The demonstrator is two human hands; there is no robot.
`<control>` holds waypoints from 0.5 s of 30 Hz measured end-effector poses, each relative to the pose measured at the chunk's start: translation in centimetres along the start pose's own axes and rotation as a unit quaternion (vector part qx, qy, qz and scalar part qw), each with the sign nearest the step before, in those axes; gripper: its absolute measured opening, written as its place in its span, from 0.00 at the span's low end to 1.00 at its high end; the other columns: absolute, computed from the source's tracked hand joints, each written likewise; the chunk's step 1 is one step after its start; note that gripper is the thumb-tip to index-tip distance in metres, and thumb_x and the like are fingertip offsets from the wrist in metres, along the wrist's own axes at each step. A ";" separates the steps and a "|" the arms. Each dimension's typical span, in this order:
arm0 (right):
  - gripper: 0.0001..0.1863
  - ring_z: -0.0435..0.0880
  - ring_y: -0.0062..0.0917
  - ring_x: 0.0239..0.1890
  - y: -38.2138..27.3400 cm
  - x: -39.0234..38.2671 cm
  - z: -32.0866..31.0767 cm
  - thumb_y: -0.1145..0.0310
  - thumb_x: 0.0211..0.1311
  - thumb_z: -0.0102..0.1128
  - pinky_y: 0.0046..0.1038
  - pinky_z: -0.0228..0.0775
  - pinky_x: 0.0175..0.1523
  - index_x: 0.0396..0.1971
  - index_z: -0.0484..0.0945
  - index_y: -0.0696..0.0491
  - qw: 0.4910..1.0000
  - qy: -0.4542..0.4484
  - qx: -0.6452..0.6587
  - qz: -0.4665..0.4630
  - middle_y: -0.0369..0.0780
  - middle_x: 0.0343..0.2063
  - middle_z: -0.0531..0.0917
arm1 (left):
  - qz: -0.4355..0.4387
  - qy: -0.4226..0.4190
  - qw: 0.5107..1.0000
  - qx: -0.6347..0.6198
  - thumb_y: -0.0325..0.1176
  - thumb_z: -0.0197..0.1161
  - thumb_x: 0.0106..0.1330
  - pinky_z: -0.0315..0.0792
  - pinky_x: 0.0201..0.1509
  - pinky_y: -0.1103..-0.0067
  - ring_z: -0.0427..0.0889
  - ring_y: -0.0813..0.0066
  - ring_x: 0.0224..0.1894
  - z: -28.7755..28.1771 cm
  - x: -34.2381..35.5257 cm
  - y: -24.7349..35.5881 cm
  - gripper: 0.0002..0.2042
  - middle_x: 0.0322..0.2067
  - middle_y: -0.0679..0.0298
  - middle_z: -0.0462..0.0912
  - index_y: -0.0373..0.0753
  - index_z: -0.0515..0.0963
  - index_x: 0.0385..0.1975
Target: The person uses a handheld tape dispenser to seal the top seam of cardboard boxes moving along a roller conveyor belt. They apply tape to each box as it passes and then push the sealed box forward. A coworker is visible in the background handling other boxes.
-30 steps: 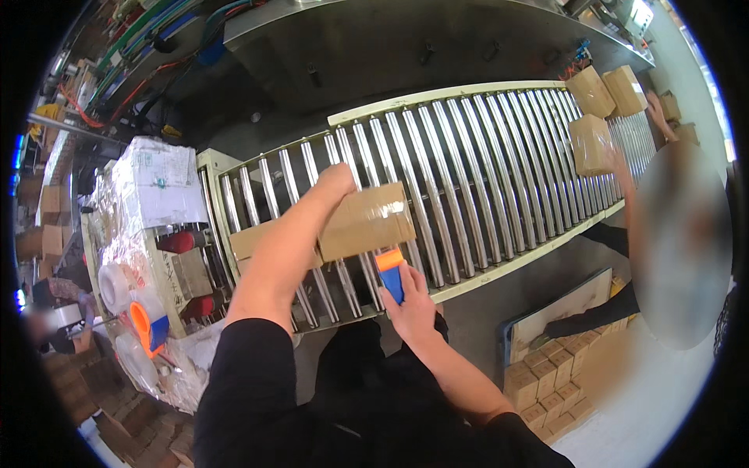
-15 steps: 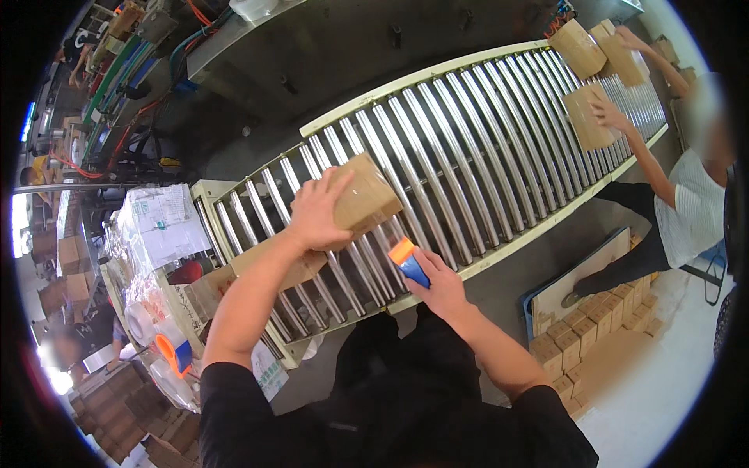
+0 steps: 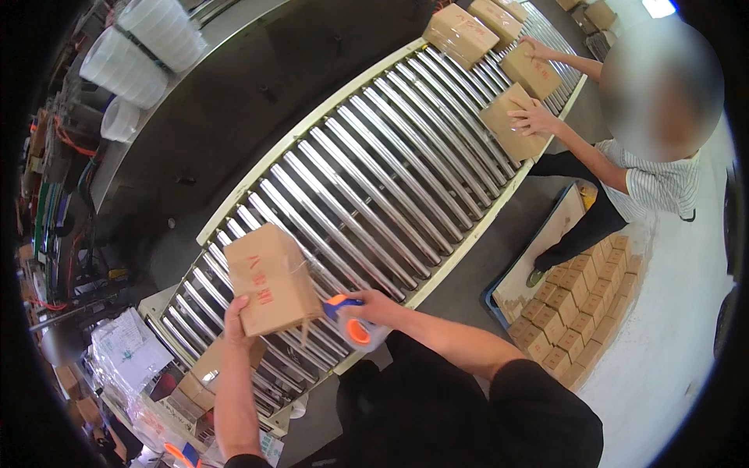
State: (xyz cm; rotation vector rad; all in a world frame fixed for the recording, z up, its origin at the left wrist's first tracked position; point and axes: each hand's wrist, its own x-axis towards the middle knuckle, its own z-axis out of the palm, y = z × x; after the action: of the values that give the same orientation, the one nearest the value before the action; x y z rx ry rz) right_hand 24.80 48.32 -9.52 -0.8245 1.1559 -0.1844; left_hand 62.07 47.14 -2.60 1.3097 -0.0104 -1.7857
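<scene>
Head view: now exposes the red-printed face of the brown cardboard carton (image 3: 273,273), out of sight half a second ago, above the roller conveyor (image 3: 376,195); by this turn, appears to bring the 4-o'clock end within reach of the blue-and-orange tape dispenser (image 3: 340,303). Grasps the carton by its 7-o'clock edge in the left hand (image 3: 237,318), leaving its bulk at 1 o'clock from that grip. Clasps the dispenser in the right hand (image 3: 376,307); cannot tell whether touching the carton.

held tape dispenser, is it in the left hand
No, the right hand holds the tape dispenser while the left hand touches a carton.
</scene>
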 end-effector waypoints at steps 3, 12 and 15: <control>0.29 0.85 0.15 0.45 -0.8 -7.9 -5.7 0.58 0.73 0.78 0.25 0.81 0.50 0.65 0.85 0.61 0.988 0.062 0.138 0.033 0.36 0.46 0.90 | 0.052 -0.074 0.994 0.054 0.35 0.70 0.66 0.79 0.73 0.59 0.83 0.52 0.68 10.2 5.0 -3.5 0.40 0.69 0.51 0.80 0.34 0.65 0.79; 0.38 0.88 0.26 0.55 6.6 -19.2 -17.2 0.60 0.73 0.77 0.27 0.81 0.63 0.72 0.74 0.71 0.891 0.387 0.230 0.050 0.48 0.58 0.89 | 0.249 0.014 0.872 0.421 0.53 0.76 0.71 0.72 0.76 0.66 0.78 0.56 0.72 41.1 18.7 -18.5 0.45 0.70 0.43 0.79 0.30 0.67 0.79; 0.39 0.88 0.26 0.55 8.0 -20.8 -17.9 0.60 0.72 0.78 0.28 0.81 0.63 0.72 0.75 0.70 0.877 0.399 0.264 0.039 0.48 0.58 0.89 | 0.143 -0.029 0.925 0.350 0.54 0.75 0.71 0.70 0.76 0.64 0.79 0.54 0.71 45.9 21.2 -20.0 0.44 0.68 0.42 0.81 0.32 0.68 0.80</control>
State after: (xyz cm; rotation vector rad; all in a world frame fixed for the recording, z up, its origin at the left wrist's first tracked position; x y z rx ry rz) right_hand -1.69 56.28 -2.26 -0.1847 1.7928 -0.7918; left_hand 13.19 24.01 -8.07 1.6321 -0.9019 -1.6136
